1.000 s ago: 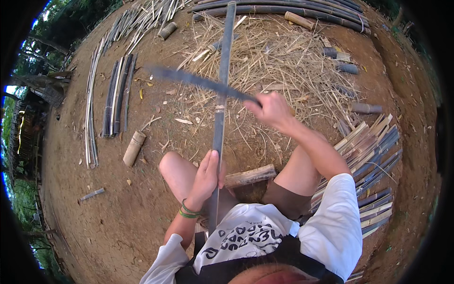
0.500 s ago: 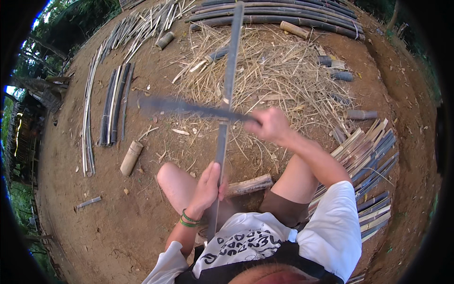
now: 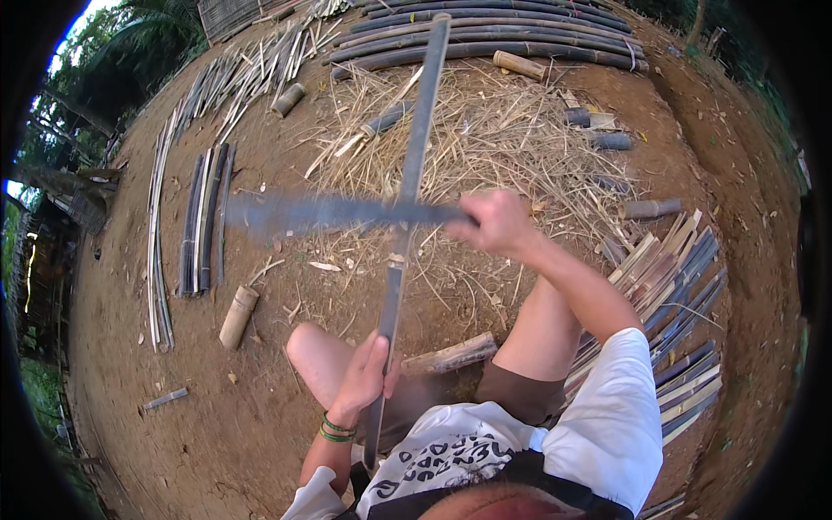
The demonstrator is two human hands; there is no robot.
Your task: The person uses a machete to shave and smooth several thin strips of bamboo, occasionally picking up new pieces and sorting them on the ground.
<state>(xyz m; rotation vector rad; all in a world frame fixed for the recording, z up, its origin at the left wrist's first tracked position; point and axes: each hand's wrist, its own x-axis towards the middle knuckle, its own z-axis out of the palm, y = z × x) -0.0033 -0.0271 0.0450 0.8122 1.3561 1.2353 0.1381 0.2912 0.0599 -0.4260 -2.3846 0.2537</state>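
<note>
My left hand (image 3: pixel 366 374) is closed around the lower part of a long split bamboo strip (image 3: pixel 420 139), which slants up and away from my lap. Green bands circle that wrist. In my right hand (image 3: pixel 498 224), the fingers wrap the handle of a machete (image 3: pixel 347 213). Its dark blade points left and lies across the strip, above a pale node ring; motion smears its far end, so I cannot tell whether it touches the strip. Between my legs a short bamboo piece (image 3: pixel 451 354) lies on the ground.
Bamboo shavings (image 3: pixel 494 130) are heaped ahead. Whole bamboo poles (image 3: pixel 485 39) lie stacked beyond them. Split strips (image 3: pixel 680 295) are piled at my right, and a strip bundle (image 3: pixel 204 221) lies at left. A cut bamboo section (image 3: pixel 239 317) rests near my left knee.
The bamboo strip has slid down toward my lap, its node ring now lower and below the blade. My left hand has moved down slightly with it. The machete has swung to a more level angle.
</note>
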